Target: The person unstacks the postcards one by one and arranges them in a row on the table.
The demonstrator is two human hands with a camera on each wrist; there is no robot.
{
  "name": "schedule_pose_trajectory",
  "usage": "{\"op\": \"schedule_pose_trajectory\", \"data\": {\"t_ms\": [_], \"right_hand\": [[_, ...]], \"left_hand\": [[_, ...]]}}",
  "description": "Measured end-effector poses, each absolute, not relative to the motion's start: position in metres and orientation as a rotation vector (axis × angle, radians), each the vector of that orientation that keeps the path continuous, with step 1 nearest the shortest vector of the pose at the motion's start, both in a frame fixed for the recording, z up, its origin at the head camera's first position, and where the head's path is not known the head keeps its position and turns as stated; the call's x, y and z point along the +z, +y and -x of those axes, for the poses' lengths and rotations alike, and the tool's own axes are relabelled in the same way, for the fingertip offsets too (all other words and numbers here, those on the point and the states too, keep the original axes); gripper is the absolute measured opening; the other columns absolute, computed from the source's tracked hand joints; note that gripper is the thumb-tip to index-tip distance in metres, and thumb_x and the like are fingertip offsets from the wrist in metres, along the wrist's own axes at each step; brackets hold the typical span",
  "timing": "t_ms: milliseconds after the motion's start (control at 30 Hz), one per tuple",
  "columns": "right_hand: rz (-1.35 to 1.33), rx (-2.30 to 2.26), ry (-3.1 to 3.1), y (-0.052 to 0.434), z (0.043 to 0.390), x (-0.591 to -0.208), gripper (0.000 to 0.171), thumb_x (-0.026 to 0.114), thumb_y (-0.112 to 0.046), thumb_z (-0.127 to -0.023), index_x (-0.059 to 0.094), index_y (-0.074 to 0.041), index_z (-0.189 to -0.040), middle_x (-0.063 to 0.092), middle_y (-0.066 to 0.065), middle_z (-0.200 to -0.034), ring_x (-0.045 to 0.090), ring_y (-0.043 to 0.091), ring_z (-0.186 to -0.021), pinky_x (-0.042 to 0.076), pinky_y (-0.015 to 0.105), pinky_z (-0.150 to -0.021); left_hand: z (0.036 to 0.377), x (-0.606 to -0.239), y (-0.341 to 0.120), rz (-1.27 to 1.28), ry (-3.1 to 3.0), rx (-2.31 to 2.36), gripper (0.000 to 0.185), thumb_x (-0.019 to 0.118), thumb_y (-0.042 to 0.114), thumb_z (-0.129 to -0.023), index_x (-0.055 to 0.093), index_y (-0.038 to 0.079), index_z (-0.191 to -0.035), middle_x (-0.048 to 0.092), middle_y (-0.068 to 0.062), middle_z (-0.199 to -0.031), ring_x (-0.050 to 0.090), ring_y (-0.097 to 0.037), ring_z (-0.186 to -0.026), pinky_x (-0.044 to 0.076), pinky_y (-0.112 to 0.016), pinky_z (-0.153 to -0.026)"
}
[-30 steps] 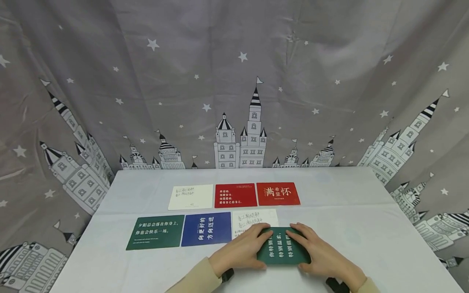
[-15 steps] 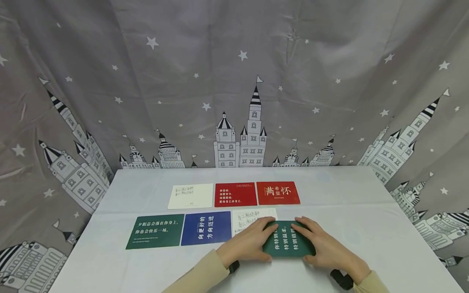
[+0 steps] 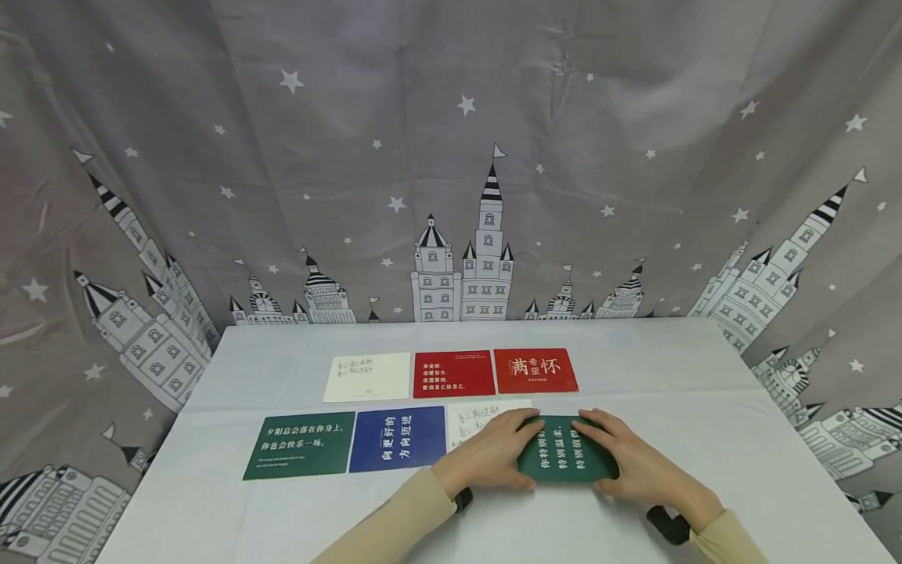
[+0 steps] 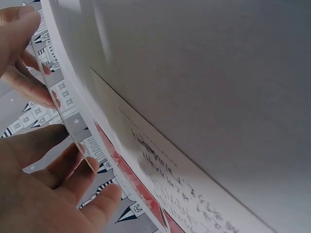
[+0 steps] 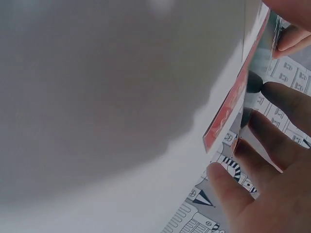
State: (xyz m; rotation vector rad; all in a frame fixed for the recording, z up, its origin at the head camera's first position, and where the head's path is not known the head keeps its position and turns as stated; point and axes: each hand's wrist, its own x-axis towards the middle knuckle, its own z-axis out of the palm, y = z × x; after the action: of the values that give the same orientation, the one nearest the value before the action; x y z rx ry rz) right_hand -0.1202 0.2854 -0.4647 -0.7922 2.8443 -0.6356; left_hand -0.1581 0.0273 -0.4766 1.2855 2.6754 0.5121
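Observation:
Both hands hold a dark green card (image 3: 567, 453) with white vertical lettering, over the right front part of the table. At its left edge, my left hand (image 3: 493, 453) grips it with the fingers on the far side and the thumb on the near side. My right hand (image 3: 640, 464) grips the right edge the same way. The left wrist view shows the card (image 4: 63, 114) nearly edge-on, raised above the tabletop. A white card with handwriting (image 3: 474, 419) lies just behind my left hand, which covers part of it.
In the front row lie another green card (image 3: 299, 446) and a blue card (image 3: 398, 439). Behind them are a cream handwritten card (image 3: 368, 384), a red card (image 3: 458, 368) and an orange-red card (image 3: 537, 384). A grey castle-print curtain (image 3: 451, 180) hangs behind the white table (image 3: 705, 423).
Both hands have moved right and slightly away from me, carrying the green card between them. The other cards have stayed in place.

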Motion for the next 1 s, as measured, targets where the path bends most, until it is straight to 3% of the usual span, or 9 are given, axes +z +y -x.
{"op": "schedule_pose_trajectory", "data": {"t_ms": [1000], "right_hand": [[0.748, -0.627, 2.841, 0.318, 0.146, -0.468, 0.08, 0.08, -0.009, -0.068, 0.045, -0.003, -0.14, 0.034, 0.024, -0.145, 0.03, 0.047, -0.131, 0.035, 0.062, -0.099]], "left_hand": [[0.179, -0.475, 0.073, -1.142, 2.725, 0.4, 0.083, 0.077, 0.045, -0.077, 0.042, 0.011, -0.145, 0.036, -0.003, -0.147, 0.031, -0.015, -0.135, 0.022, -0.04, -0.113]]}}
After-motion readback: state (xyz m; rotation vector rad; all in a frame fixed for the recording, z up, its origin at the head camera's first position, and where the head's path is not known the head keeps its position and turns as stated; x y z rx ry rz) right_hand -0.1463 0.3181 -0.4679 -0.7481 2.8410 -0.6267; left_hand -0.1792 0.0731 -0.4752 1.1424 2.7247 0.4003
